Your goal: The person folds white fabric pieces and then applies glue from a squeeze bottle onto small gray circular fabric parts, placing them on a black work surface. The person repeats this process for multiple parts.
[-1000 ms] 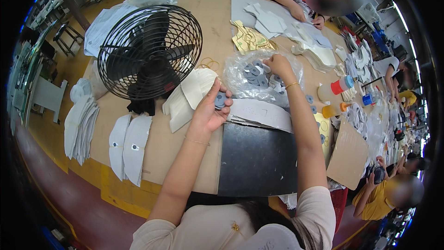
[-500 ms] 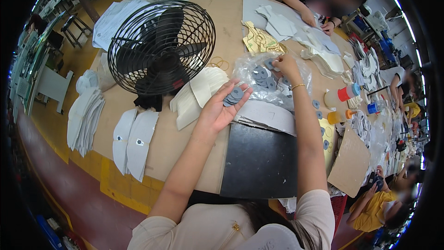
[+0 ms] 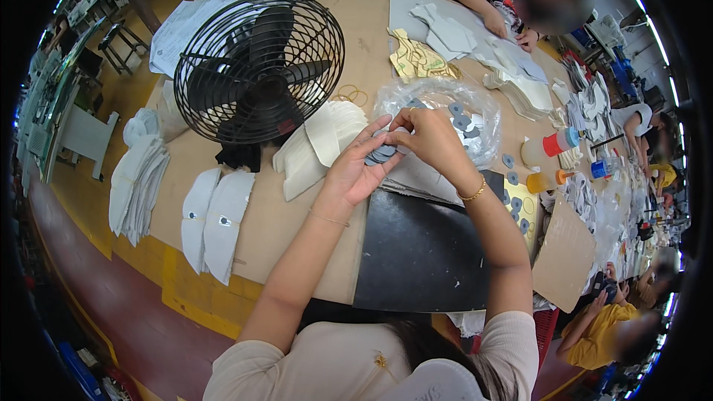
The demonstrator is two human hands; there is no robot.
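Observation:
My left hand (image 3: 355,172) is palm up, its fingers curled round a small stack of flat grey discs (image 3: 380,153). Over that stack, the thumb and fingertips of my right hand (image 3: 434,137) pinch together at a grey disc, which they partly hide. Just beyond my hands lies a clear plastic bag (image 3: 486,134), spread open, with many more grey discs (image 3: 457,119) in it; some show a small centre hole. Under my right hand and wrist is a stack of white curved pieces (image 3: 423,180), partly covered.
A black caged fan (image 3: 260,70) stands at left, beside cream stacked pieces (image 3: 304,160). Nearer are white panels (image 3: 215,223). A black mat (image 3: 423,252) lies in front of me. Bottles (image 3: 549,145) and loose discs are at right. Across the table a co-worker's hands (image 3: 512,30) handle white pieces.
My right hand has come out of the plastic bag, moving left and nearer to me, and now meets the stack in my left hand. The left hand has stayed nearly in place, fingers more curled.

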